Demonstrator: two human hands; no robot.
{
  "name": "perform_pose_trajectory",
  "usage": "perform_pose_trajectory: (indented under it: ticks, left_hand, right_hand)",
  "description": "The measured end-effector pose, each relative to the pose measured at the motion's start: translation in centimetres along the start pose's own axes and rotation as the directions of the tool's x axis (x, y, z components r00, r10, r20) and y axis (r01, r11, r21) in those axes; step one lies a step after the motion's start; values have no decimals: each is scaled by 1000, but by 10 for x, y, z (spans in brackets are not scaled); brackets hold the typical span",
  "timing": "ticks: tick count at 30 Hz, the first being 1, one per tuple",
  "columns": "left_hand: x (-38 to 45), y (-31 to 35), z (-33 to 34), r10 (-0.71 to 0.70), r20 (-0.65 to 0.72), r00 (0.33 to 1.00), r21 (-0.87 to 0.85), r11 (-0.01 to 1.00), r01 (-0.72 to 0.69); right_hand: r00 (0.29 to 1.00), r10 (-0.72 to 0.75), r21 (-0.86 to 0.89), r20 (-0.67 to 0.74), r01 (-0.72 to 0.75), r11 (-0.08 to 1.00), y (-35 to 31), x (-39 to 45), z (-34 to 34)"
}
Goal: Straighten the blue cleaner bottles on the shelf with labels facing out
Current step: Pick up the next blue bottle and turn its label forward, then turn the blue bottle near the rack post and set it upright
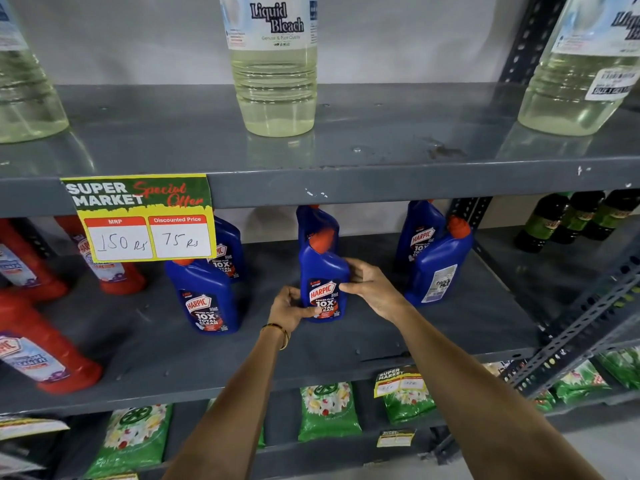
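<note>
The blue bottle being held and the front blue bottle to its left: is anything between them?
No: in the head view, only bare grey shelf separates the held bottle from that front-left bottle.

Bare shelf [381,327] flanks the held bottle [323,285]; neighbouring bottles [209,299] stand apart.

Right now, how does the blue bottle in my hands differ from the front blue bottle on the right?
The held bottle shows its front label; the right bottle is turned, showing its white back label. The held bottle has the left hand and right hand on its sides; nothing touches the right bottle. The held bottle stands mid-shelf; the right one stands nearer the post. Both are blue, red-capped and upright.
</note>
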State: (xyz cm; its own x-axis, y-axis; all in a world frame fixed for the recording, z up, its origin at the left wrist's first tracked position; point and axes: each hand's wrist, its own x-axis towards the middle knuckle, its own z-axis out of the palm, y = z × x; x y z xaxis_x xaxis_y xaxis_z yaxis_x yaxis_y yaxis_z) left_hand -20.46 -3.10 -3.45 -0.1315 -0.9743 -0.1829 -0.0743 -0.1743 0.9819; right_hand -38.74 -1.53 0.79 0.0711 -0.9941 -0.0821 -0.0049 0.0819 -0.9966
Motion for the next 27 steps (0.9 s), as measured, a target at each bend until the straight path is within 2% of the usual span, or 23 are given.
perform_pose_trajectory:
  ticks: [9, 13, 17, 20, 27]
  left_hand:
    - [-8, 1, 2, -60, -61, 996, 6, 998, 61]
    - [-20, -5, 7, -117, -181, 976, -34, 993, 113]
    - [-39, -15, 18, -146, -338, 930, 15, 987, 160]
    - [-48, -15, 35, -140, -315, 939, 20, 988, 154]
    - [-48, -6, 94, -109, -77, 991, 8, 994, 109]
  right_hand:
    - [999, 31, -26, -44, -32, 999, -1, -5, 2]
    - [972, 51, -38, -228, -61, 997, 9, -14, 1]
    - [880, 103, 1, -464, -115, 993, 29, -30, -8]
    - [825, 145, 16, -546, -162, 987, 41, -45, -23]
    - [700, 134, -6, -702, -194, 981, 42, -76, -83]
